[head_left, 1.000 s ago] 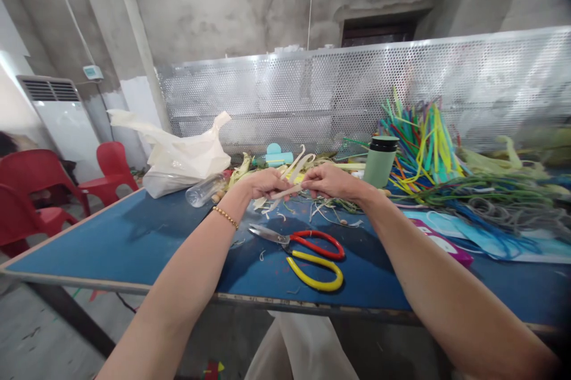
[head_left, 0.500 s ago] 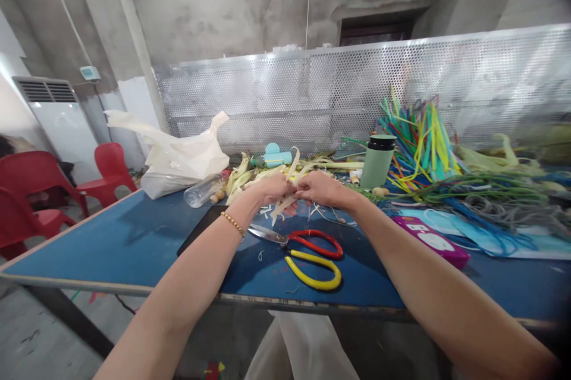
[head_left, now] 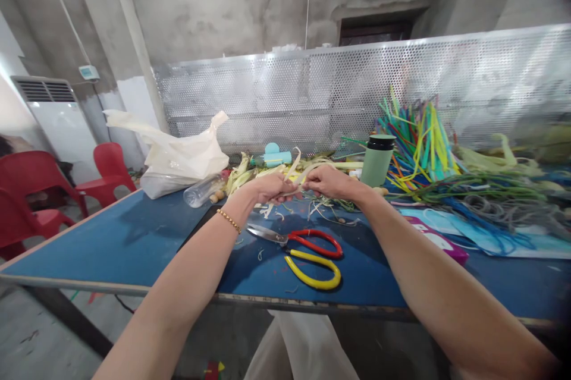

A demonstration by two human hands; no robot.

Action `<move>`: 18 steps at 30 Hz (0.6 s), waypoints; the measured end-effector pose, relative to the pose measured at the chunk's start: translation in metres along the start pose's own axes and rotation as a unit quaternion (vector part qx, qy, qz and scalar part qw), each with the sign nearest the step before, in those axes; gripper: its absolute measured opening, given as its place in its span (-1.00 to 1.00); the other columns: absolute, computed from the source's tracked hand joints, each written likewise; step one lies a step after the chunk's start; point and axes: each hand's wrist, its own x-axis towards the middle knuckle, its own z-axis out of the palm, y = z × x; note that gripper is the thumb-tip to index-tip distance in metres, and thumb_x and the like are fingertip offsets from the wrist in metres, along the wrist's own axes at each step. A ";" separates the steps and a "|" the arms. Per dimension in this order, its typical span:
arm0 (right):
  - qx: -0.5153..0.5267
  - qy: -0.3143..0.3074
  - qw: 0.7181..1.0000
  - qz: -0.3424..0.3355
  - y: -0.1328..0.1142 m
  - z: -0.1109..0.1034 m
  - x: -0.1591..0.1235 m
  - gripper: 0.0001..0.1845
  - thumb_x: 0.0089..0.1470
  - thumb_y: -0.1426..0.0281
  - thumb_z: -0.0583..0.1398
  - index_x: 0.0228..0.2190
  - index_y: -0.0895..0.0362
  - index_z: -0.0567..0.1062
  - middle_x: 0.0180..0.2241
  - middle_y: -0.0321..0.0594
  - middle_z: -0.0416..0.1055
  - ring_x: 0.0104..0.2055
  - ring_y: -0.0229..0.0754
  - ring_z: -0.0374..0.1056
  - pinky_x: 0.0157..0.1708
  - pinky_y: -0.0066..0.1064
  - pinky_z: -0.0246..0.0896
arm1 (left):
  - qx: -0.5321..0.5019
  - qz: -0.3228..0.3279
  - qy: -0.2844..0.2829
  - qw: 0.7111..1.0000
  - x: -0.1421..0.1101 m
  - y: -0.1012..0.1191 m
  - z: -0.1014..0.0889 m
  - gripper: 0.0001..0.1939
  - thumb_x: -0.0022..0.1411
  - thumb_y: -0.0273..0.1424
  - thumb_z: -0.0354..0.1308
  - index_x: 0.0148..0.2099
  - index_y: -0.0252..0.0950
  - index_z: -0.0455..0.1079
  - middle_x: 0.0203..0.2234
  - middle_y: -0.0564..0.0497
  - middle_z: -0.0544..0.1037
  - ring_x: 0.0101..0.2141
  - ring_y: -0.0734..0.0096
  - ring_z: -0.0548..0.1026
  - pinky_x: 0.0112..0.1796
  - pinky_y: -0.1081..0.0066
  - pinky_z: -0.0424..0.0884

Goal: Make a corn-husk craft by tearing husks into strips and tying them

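Both hands are raised over the blue table (head_left: 111,249), working pale strips of corn husk. My left hand (head_left: 273,187) is closed on a pale husk strip (head_left: 294,161) that curls up above the fingers. Close beside it, my right hand (head_left: 328,181) pinches a strip that arches over its knuckles. The exact grip between the fingertips is partly hidden. Below the hands lie scissors (head_left: 285,240) with one red and one yellow handle, blades pointing left. Loose husks (head_left: 241,175) are heaped behind and to the left of my left hand.
A white plastic bag (head_left: 182,157) and a clear bottle (head_left: 203,191) stand on the left. To the right are a green cup (head_left: 377,161), bundled coloured strips (head_left: 428,142), a purple box (head_left: 446,240) and blue masks (head_left: 495,234). A perforated metal screen (head_left: 276,94) rises behind.
My right hand has shifted slightly right, opening a small gap between the hands. The strip end that hung below the fingers no longer hangs there; a strip now arches over the right hand.
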 end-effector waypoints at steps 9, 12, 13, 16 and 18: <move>0.156 0.051 0.986 0.030 0.004 -0.017 -0.009 -0.74 0.04 0.30 0.26 -0.59 0.19 0.49 -0.67 -0.31 0.38 -0.70 -0.40 0.16 -0.68 -0.51 0.03 | -0.034 -0.028 -0.058 0.997 0.000 0.000 -0.010 -0.80 0.23 -0.40 0.18 -0.41 -0.43 0.43 -0.69 0.13 0.20 -0.70 0.66 0.07 -0.70 0.57 -0.06; 0.253 0.103 0.961 0.045 0.011 -0.022 -0.010 -0.75 0.00 0.29 0.32 -0.55 0.20 0.51 -0.65 -0.28 0.40 -0.68 -0.39 0.22 -0.72 -0.54 0.07 | -0.067 -0.030 -0.069 0.995 -0.001 0.001 -0.014 -0.79 0.27 -0.41 0.14 -0.39 -0.44 0.42 -0.68 0.15 0.15 -0.69 0.68 0.05 -0.69 0.59 -0.06; 0.285 0.127 0.949 0.050 0.014 -0.023 -0.010 -0.76 -0.02 0.30 0.34 -0.54 0.21 0.52 -0.64 -0.26 0.42 -0.67 -0.38 0.24 -0.72 -0.55 0.10 | -0.083 -0.027 -0.072 0.994 -0.002 0.001 -0.015 -0.77 0.29 -0.41 0.12 -0.39 -0.44 0.42 -0.68 0.16 0.12 -0.69 0.69 0.03 -0.69 0.60 -0.07; 0.388 0.212 0.895 0.059 0.018 -0.025 -0.007 -0.81 -0.04 0.35 0.38 -0.46 0.23 0.54 -0.56 -0.21 0.48 -0.63 -0.37 0.30 -0.69 -0.56 0.23 | -0.128 -0.019 -0.073 0.989 -0.003 0.004 -0.016 -0.75 0.33 -0.43 0.07 -0.40 -0.44 0.38 -0.69 0.20 0.05 -0.70 0.71 -0.01 -0.69 0.62 -0.10; 0.462 0.278 0.840 0.062 0.020 -0.027 -0.004 -0.83 0.00 0.38 0.36 -0.41 0.21 0.52 -0.49 -0.19 0.53 -0.59 -0.36 0.36 -0.62 -0.54 0.34 | -0.171 -0.004 -0.051 0.984 -0.002 0.006 -0.016 -0.75 0.33 -0.47 0.04 -0.43 -0.39 0.31 -0.69 0.21 0.02 -0.71 0.71 -0.03 -0.69 0.62 -0.13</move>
